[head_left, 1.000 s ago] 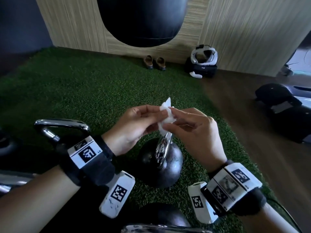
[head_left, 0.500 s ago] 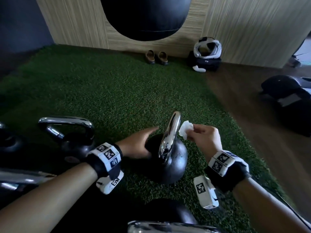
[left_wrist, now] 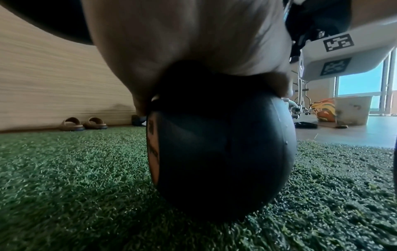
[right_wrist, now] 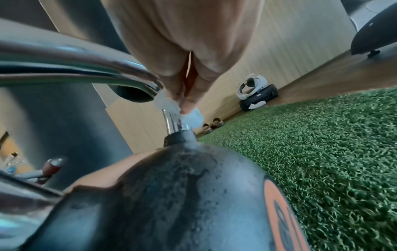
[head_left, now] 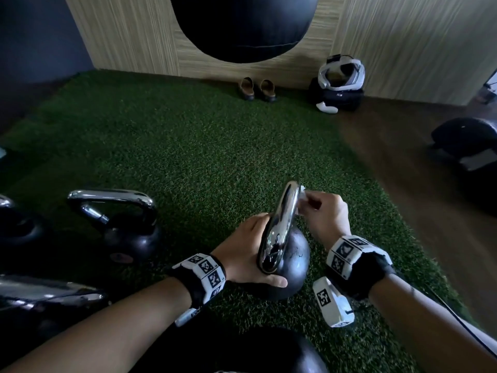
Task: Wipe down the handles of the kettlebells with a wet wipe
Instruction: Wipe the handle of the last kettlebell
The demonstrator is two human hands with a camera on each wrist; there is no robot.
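Observation:
A black kettlebell [head_left: 294,259] with a chrome handle [head_left: 282,224] stands on the green turf in front of me. My left hand [head_left: 250,254] cups the ball's left side, thumb along its near side; in the left wrist view the palm [left_wrist: 193,39] lies over the ball [left_wrist: 221,152]. My right hand [head_left: 322,214] pinches a small white wet wipe [head_left: 301,196] against the far right side of the handle top. In the right wrist view the fingertips [right_wrist: 189,101] press the wipe [right_wrist: 171,103] onto the chrome handle [right_wrist: 81,68] where it bends down to the ball [right_wrist: 171,203].
Another kettlebell [head_left: 126,224] stands to the left, with more chrome handles [head_left: 48,294] at the left edge and a ball [head_left: 242,354] by my knees. Sandals [head_left: 256,88] and a white headset on a black case [head_left: 338,82] lie by the wooden wall. A punching bag [head_left: 242,25] hangs ahead.
Both hands came down from holding the wipe together above the kettlebell. The left hand has settled on the ball; the right hand has brought the wipe against the handle's top.

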